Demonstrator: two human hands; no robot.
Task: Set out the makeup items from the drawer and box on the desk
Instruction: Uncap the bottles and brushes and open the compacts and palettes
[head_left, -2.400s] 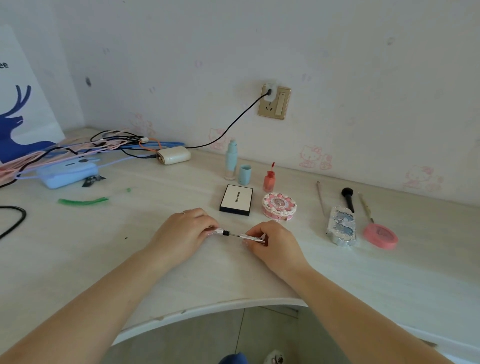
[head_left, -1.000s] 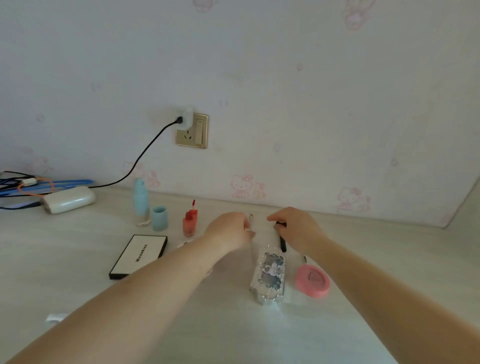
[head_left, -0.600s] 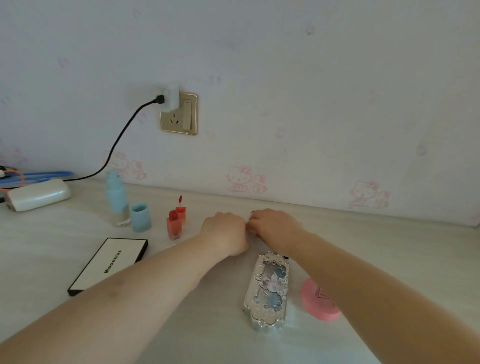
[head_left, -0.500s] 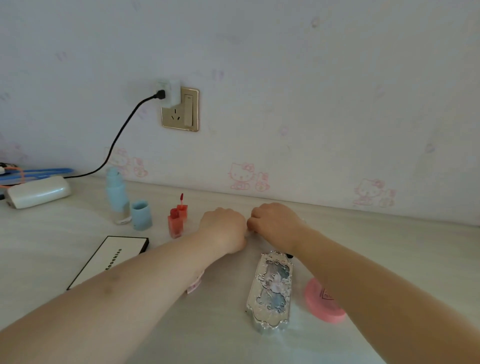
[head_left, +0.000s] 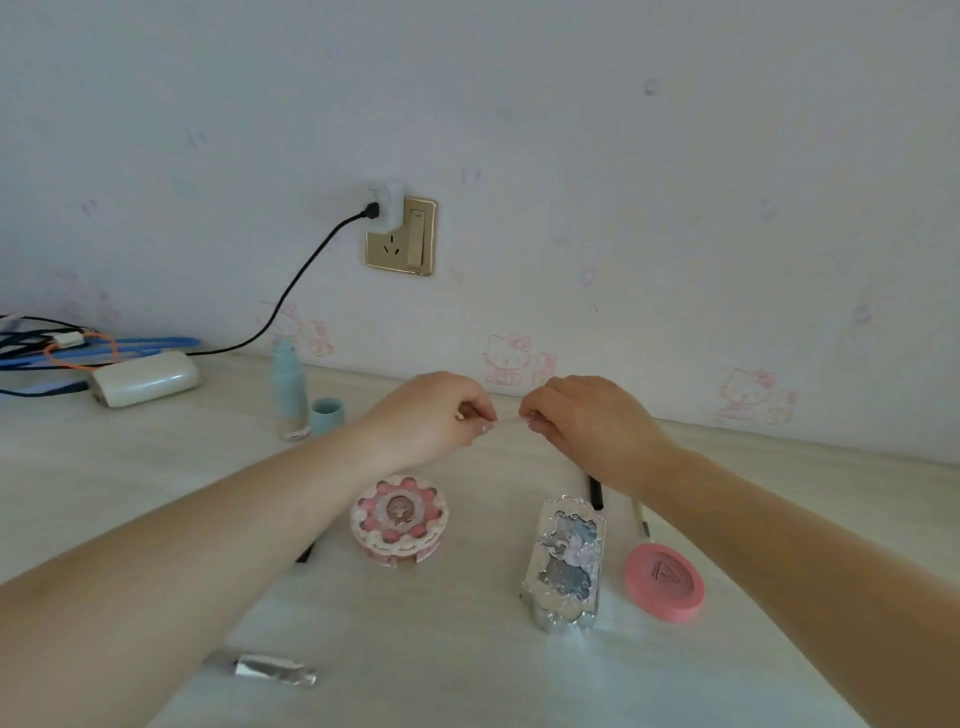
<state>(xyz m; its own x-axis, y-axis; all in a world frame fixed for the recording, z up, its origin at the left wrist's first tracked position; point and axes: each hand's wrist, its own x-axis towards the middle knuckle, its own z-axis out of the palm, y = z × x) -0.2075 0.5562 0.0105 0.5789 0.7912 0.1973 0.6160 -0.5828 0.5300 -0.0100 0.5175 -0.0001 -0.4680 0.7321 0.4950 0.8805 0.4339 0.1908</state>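
My left hand (head_left: 441, 421) and my right hand (head_left: 587, 423) are raised over the back of the desk (head_left: 130, 488), each pinching one end of a thin pale stick (head_left: 508, 419) stretched between them. Below them lie a round pink flower compact (head_left: 399, 518), an ornate silver palette (head_left: 566, 564) and a flat pink round compact (head_left: 665, 582). A silver tube (head_left: 275, 670) lies near the front by my left forearm. A black-handled brush (head_left: 595, 491) and a thin pale brush (head_left: 640, 519) show under my right wrist.
A pale blue bottle (head_left: 288, 389) and its blue cap (head_left: 327, 415) stand at the back left. A white power bank (head_left: 148, 376) and tangled cables (head_left: 62, 345) lie far left. A cable runs to the wall socket (head_left: 400, 236).
Both hands lifted off the desk and drew slightly apart, with the thin stick now showing between them. The view widened, so the flower compact and silver tube appear.
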